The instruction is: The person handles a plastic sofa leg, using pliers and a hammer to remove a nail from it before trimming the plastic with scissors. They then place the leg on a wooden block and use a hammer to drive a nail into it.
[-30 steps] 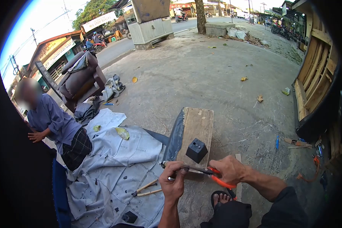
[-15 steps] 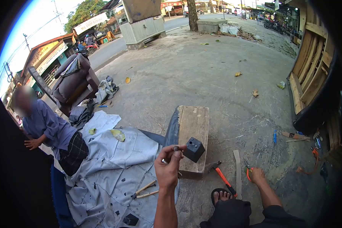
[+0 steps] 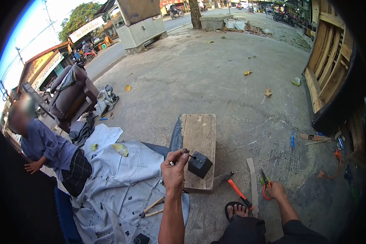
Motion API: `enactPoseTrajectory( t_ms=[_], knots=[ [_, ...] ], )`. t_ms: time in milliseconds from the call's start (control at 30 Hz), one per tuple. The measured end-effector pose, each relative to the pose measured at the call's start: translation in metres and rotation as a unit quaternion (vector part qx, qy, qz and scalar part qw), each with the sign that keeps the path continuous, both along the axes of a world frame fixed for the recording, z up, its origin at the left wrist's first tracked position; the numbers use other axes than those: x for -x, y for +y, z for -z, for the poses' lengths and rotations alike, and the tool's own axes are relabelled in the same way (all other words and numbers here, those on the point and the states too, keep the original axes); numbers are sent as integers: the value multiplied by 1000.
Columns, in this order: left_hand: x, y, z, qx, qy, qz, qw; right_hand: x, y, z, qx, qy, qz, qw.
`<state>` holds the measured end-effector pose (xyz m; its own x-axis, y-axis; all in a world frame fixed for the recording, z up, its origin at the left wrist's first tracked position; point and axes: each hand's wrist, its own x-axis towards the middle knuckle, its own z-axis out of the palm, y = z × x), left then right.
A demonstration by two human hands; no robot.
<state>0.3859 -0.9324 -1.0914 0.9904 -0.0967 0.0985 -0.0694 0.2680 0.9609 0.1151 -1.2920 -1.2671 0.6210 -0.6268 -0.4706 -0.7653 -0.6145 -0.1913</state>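
My left hand [image 3: 174, 173] pinches a small dark piece [image 3: 186, 151] between thumb and fingertips, too small to name. Right beside those fingertips, a black tapered block [image 3: 200, 164] with small holes in its top overlaps the wooden block [image 3: 207, 130]. Low on the right, my right hand [image 3: 277, 192] is closed at the orange handles of a pair of scissors [image 3: 265, 184], whose dark blades point away from me. Left of the scissors lie a long grey strip [image 3: 253, 179] and a hammer [image 3: 236, 190] with an orange and black handle.
Grey sheeting [image 3: 110, 175] spreads at left, bearing pincers [image 3: 152, 206], dark scraps and another black block [image 3: 141, 238]. A person [image 3: 49, 142] sits at far left, before a worn armchair [image 3: 71, 95]. A wooden-slatted frame [image 3: 329, 61] stands at right; a blue pen-like item [image 3: 292, 139] lies nearby.
The whole view has shifted slightly left. The black block appears a little lower against the wooden block, and my right hand with the scissors has moved slightly right relative to the grey strip.
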Motion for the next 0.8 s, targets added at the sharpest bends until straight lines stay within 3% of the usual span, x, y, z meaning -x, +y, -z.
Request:
enactPoseTrajectory(
  t_ms=[133, 200, 267, 467, 533, 667, 800],
  knots=[
    [1, 1, 3, -83, -28, 8, 996, -32, 7, -23, 37, -78, -58, 995],
    [-2, 2, 14, -87, -20, 20, 996, -57, 16, -40, 60, -198, -114, 972],
    [4, 1, 14, -184, -38, 24, 982, -88, 38, -81, -10, -269, -129, 954],
    [29, -3, 5, -333, -171, -13, 927, -171, 126, -195, -209, -465, -222, 831],
    [37, -8, 1, -436, -103, -3, 894, -195, 149, -210, -216, -471, -250, 818],
    [47, -9, 1, -410, -164, -22, 897, -217, 166, -234, -254, -473, -299, 789],
    [61, -16, -4, -397, -168, 1, 902, -200, 161, -244, -243, -429, -318, 810]
  ],
)
